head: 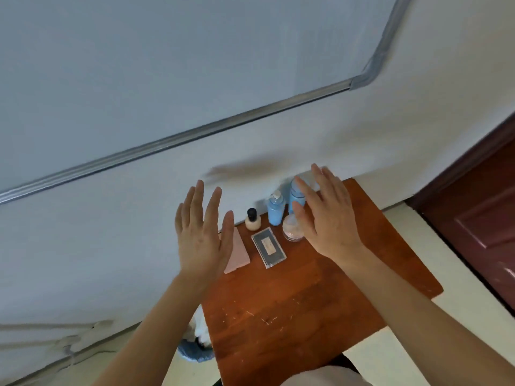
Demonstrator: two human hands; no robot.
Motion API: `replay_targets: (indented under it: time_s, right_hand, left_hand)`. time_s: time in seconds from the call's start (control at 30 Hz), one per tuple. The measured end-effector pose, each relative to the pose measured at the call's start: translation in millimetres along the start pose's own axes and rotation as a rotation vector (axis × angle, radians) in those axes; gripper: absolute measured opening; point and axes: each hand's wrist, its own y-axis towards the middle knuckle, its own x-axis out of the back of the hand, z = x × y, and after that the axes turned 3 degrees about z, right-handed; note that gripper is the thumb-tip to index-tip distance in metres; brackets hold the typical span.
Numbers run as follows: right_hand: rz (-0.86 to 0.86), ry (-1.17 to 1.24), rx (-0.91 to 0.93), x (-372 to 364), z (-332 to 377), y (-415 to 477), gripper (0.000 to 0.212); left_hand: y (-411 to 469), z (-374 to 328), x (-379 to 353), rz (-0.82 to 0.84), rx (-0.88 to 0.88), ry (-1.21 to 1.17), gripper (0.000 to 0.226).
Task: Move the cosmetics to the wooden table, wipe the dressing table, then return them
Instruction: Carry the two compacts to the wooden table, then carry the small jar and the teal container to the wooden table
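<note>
Several cosmetics stand at the far end of a reddish wooden table (292, 302), near the wall. A pink flat palette (238, 257) lies partly under my left hand (202, 235). Beside it are a clear-cased dark compact (269, 247), a beige bottle with a black cap (252, 220), a blue pump bottle (276, 208), a taller blue bottle (296, 195) and a clear jar of pale powder (291, 228). My right hand (326, 215) hovers over the jar and the tall blue bottle. Both hands are raised with straight, spread fingers and hold nothing.
A pale wall rises right behind the table, with a framed whiteboard (167, 65) on it. A dark red door (479, 224) stands at the right. A blue and white thing (196, 349) lies on the floor by the table's left edge.
</note>
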Motion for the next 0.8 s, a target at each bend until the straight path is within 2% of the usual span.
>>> replay_targets:
  time_s: [0.2,0.43,0.63,0.8]
  right_hand:
    - [-0.164,-0.15,-0.326,65.1,-29.9,-74.5,0.057]
    - [-0.299,-0.32,-0.619,170.7,-72.0,-198.2,0.063]
    - [-0.435,-0.429,-0.788,244.8,-121.3,-336.1,0.07]
    - [-0.522,-0.437,-0.938,292.5,-173.1,-484.6,0.067]
  left_hand:
    - [27.3,-69.9,-7.1,0.037,-0.295,-0.098,0.055]
    - [13.3,-210.1,-3.0,0.084,-0.575,-0.234,0.055]
    - [-50.1,-360.6,-3.0,0.121,-0.778,-0.343,0.056]
    - [-155.0,-499.3,-29.2,0.234,-0.888,-0.403,0.058]
